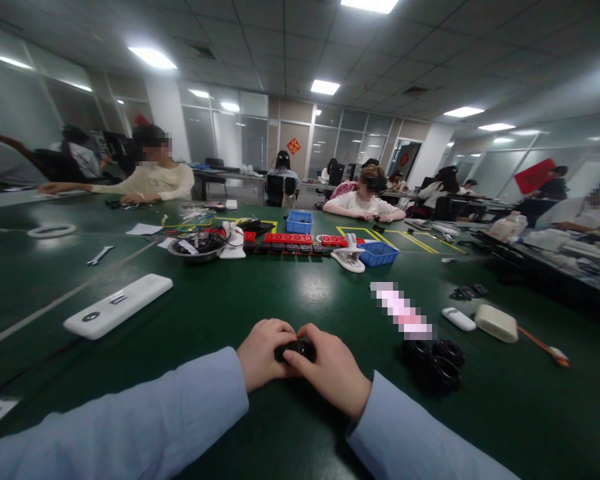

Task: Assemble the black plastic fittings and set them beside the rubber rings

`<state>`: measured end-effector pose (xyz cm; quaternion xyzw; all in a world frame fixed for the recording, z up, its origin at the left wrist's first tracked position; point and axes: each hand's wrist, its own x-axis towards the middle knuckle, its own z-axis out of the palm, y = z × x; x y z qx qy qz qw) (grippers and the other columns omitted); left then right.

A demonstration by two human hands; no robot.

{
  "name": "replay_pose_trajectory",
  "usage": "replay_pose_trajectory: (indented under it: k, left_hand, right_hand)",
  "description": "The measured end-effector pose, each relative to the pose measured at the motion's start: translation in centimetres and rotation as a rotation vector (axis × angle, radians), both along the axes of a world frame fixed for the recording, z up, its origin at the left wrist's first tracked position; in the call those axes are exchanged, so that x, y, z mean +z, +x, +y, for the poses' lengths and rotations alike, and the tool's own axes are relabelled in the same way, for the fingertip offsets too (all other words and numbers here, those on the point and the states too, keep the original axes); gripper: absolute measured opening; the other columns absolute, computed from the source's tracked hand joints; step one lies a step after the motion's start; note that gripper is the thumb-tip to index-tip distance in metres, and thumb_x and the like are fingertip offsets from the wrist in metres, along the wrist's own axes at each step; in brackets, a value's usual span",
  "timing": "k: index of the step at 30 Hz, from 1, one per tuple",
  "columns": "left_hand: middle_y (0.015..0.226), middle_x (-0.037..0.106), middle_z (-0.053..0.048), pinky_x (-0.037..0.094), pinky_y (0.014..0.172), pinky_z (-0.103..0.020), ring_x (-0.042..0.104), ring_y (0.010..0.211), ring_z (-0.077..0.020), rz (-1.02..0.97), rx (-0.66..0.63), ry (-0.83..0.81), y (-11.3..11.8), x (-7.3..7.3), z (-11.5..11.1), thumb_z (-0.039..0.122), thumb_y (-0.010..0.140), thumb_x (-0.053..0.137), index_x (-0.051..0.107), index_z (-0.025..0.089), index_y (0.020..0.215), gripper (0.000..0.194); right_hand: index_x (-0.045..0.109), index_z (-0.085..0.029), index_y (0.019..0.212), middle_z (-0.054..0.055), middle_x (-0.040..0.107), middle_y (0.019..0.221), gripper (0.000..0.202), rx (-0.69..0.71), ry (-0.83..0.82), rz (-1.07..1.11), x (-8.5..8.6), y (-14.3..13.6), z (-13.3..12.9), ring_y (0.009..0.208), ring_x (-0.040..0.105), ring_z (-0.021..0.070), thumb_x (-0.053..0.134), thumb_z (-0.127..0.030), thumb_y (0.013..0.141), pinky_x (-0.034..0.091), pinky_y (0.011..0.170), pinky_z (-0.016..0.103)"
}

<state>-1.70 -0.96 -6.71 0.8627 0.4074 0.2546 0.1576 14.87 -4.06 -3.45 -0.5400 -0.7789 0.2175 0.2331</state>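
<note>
Nearest to us, our light-blue sleeves (195, 400) reach over the green worktop (200, 313) on either side of a small black part (301, 347). Our left grip (261, 352) curls its fingers about the part's left side, and our right grip (333, 365) holds it from the right, thumb laid against its near face. Both are grasping it, and our fingers hide so much of it that we cannot tell whether it touches the worktop.

To the right of the black part we see three black rings (431, 363) clustered together. A little beyond, further right of it, are a small white oval object (459, 319) and a cream case (496, 323), with orange cords (537, 341) beside the case. Well to the left of the black part lies a long white device (119, 307).

Farther out, left of the part, we have a wrench (101, 255) and a metal bowl (200, 257) heaped with dark items. Straight beyond it runs a row of red blocks (289, 239), with a white clip (349, 257) and a blue basket (379, 255) to its right. Farthest, across the worktop, we face one person in a cream top (155, 180) and another in a white top (350, 204).
</note>
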Motion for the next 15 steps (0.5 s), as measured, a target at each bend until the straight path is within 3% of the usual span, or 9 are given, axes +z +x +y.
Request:
replay_pose_trajectory:
  k: [7, 15]
  left_hand:
    - [0.116, 0.056, -0.006, 0.021, 0.103, -0.056, 0.048, 0.111, -0.0289, 0.062, 0.053, -0.005, -0.01, -0.45, -0.2, 0.042, 0.059, 0.076, 0.065, 0.025, 0.101, 0.047]
    - [0.108, 0.059, -0.005, 0.022, 0.104, -0.051, 0.052, 0.105, -0.0241, 0.004, 0.029, -0.046, 0.17, -0.01, 0.0, 0.032, 0.06, 0.076, 0.065, 0.02, 0.092, 0.036]
  right_hand:
    - [0.057, -0.018, 0.088, 0.005, 0.064, 0.079, 0.023, -0.083, 0.041, -0.201, 0.41, -0.26, -0.19, 0.072, 0.059, 0.0187, 0.059, -0.038, 0.077, 0.034, 0.058, 0.026]
    - [0.06, -0.019, 0.089, 0.006, 0.065, 0.082, 0.022, -0.038, 0.127, -0.296, 0.33, -0.58, -0.16, 0.078, 0.06, 0.0208, 0.058, -0.038, 0.079, 0.039, 0.065, 0.028]
